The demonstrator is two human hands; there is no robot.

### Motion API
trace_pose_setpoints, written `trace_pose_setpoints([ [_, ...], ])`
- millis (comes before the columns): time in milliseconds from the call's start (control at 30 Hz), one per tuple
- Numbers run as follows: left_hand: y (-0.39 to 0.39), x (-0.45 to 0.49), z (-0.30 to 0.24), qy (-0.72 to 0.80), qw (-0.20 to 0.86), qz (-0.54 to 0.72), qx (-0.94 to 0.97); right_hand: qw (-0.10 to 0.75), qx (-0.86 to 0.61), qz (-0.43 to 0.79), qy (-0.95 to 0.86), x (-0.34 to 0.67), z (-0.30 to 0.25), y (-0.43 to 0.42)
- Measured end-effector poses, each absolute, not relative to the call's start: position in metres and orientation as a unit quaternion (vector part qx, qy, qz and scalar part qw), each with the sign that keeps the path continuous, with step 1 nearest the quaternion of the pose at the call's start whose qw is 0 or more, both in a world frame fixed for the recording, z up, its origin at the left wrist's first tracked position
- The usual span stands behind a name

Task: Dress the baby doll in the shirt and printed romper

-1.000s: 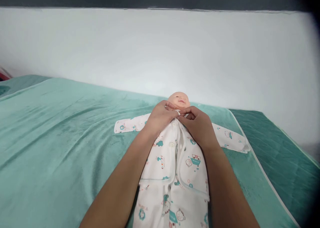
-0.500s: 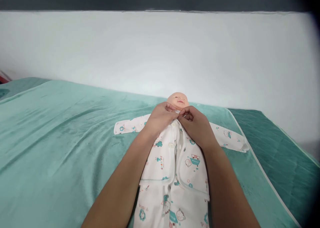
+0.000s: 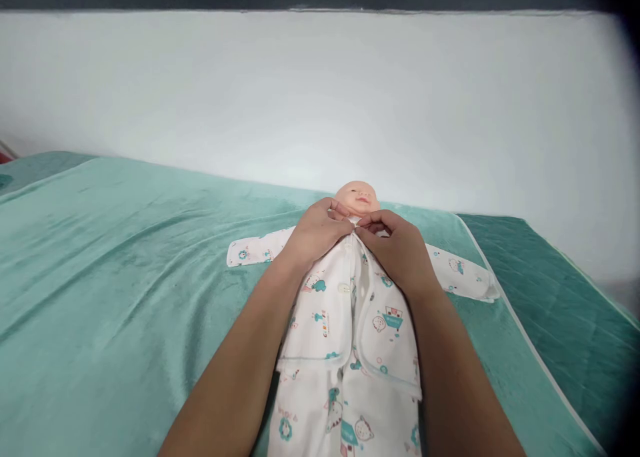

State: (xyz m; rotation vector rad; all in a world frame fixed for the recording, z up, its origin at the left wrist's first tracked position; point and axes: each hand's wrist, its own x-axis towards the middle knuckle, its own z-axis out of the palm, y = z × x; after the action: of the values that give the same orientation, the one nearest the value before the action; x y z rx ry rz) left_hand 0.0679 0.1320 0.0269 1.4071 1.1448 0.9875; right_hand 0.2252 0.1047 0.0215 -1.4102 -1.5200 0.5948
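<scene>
A baby doll (image 3: pixel 359 195) lies on its back, dressed in a white printed baby jacket (image 3: pixel 325 303) with both sleeves spread outward. Printed white pants (image 3: pixel 345 410) cover its lower part. At the collar, my left hand (image 3: pixel 323 230) pinches one front edge of the jacket. My right hand (image 3: pixel 395 243) pinches the opposite edge close beside it, the fingertips of both hands nearly meeting below the doll's chin. Lower down the two front panels hang apart in a narrow gap, and a pale button (image 3: pixel 344 288) shows on the left panel. My fingers hide the fastening at the neck.
Beneath the doll a light green blanket (image 3: pixel 125 277) with soft wrinkles is spread out. A darker green quilted cover (image 3: pixel 550 283) shows along the right. Behind stands a white wall (image 3: pixel 320 103) with a dark band across its top.
Both hands stay at the collar, with the fingers shifting slightly and the fingertips a little farther apart. The doll and its clothes lie much as before; the view has tilted slightly.
</scene>
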Motion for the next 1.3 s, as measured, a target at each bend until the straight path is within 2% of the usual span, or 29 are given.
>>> trace_pose_setpoints([
  [267, 0.1331, 0.0705, 0.0282, 0.484, 0.492, 0.392, 0.609, 0.476, -0.548, 0.220, -0.652, 0.2256, 0.0205, 0.1039],
  [767, 0.1355, 0.0627, 0.0291, 0.418, 0.560, 0.390, 0.599, 0.501, -0.561, 0.244, -0.612, 0.2239, 0.0174, 0.1059],
  [1133, 0.1336, 0.0709, 0.0258, 0.452, 0.482, 0.412, 0.628, 0.475, -0.577, 0.278, -0.604, 0.2240, 0.0209, 0.1044],
  [1300, 0.1360, 0.0685, 0.0227, 0.428, 0.518, 0.418, 0.611, 0.484, -0.565, 0.261, -0.615, 0.2238, 0.0203, 0.1044],
])
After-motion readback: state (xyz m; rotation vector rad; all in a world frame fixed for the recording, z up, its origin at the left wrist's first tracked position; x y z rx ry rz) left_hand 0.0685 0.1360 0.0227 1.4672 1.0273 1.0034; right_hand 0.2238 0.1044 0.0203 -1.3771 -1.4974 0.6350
